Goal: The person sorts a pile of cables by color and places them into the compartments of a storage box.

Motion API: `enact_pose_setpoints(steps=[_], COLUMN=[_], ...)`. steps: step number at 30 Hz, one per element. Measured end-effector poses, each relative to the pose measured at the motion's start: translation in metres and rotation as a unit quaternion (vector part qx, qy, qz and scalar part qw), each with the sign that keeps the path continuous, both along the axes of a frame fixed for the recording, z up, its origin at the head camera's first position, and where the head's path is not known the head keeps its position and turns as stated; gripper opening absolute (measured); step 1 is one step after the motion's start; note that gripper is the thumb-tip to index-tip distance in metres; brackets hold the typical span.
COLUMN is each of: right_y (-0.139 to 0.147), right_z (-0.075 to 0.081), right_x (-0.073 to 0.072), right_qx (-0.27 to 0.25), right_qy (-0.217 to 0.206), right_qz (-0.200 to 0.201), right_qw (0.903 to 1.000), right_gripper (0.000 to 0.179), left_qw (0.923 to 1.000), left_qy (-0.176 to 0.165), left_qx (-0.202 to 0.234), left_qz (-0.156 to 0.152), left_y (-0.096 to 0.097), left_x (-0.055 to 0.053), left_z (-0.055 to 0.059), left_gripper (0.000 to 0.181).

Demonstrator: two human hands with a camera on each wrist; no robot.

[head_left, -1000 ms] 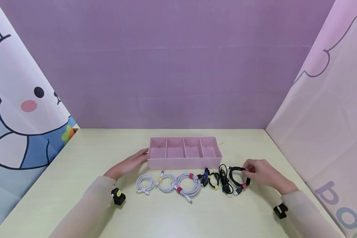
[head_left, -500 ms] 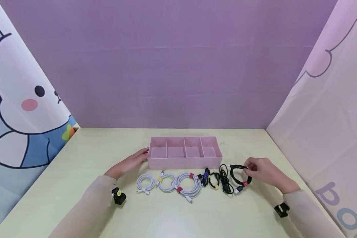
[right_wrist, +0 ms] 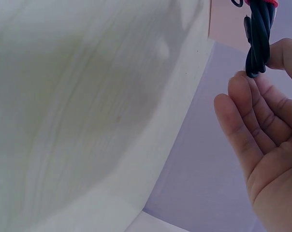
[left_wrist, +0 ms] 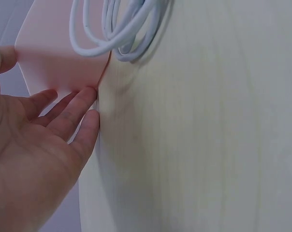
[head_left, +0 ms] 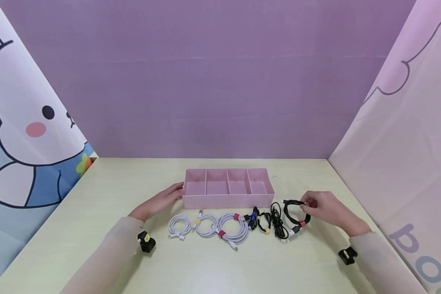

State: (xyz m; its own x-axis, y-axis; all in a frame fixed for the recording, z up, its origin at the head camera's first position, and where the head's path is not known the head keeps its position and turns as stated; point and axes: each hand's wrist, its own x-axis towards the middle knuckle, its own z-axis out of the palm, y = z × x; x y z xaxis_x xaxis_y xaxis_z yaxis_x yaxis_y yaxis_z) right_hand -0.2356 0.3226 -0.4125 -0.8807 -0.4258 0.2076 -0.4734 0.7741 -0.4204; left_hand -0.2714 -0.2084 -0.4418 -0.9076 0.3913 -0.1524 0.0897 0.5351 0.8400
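My right hand (head_left: pixel 324 209) pinches a coiled black USB cable (right_wrist: pixel 259 43) between thumb and fingers. The coil has a red tie (head_left: pixel 302 223), and its plug points down to the left. In the right wrist view the cable hangs from the fingertips. My left hand (head_left: pixel 161 201) rests against the left end of a pink box (head_left: pixel 228 201) with four open compartments in a row. Its fingers lie nearly straight on the box's end wall in the left wrist view, thumb near the edge. A coiled white cable (left_wrist: pixel 100 50) shows beside that wall.
In front of the box lie more coiled cables: a white one (head_left: pixel 170 227), one with a yellow tie (head_left: pixel 206 235), a large one with red ties (head_left: pixel 244 236), and several black bundles (head_left: pixel 278 224). A purple backdrop (head_left: pixel 213 90) stands behind the table.
My right hand has shifted slightly up and away with the black USB cable, whose coil now sits a little farther back. The left hand and the box have stayed in place.
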Motion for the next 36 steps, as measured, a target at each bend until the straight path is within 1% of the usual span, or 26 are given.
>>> enact_pose_setpoints(steps=[9,17,25,31,36], right_y=[-0.001,-0.002,-0.008,-0.012,-0.014], right_z=[0.007,0.01,0.016,0.02,0.021], right_x=[0.001,0.0,-0.002,-0.003,-0.006], right_qx=[0.001,0.003,-0.006,-0.013,-0.014], right_qy=[0.02,0.017,0.033,0.034,0.042], right_qz=[0.004,0.001,0.008,0.014,0.015], right_qw=[0.9998,0.9998,0.9994,0.9993,0.9989], right_gripper=[0.006,0.006,0.007,0.007,0.008], left_qw=[1.0,0.9999,0.9997,0.9996,0.9996], left_qy=[-0.005,-0.014,-0.02,-0.028,-0.029], left_qx=[-0.003,-0.005,-0.013,-0.005,-0.004], left_qz=[0.003,0.005,0.005,0.007,0.006], left_y=[0.0,-0.001,-0.002,-0.003,-0.003], left_x=[0.0,0.0,0.001,0.001,0.002], left_z=[0.0,-0.001,0.0,-0.001,0.0], left_gripper=[0.064,0.066,0.068,0.07,0.07])
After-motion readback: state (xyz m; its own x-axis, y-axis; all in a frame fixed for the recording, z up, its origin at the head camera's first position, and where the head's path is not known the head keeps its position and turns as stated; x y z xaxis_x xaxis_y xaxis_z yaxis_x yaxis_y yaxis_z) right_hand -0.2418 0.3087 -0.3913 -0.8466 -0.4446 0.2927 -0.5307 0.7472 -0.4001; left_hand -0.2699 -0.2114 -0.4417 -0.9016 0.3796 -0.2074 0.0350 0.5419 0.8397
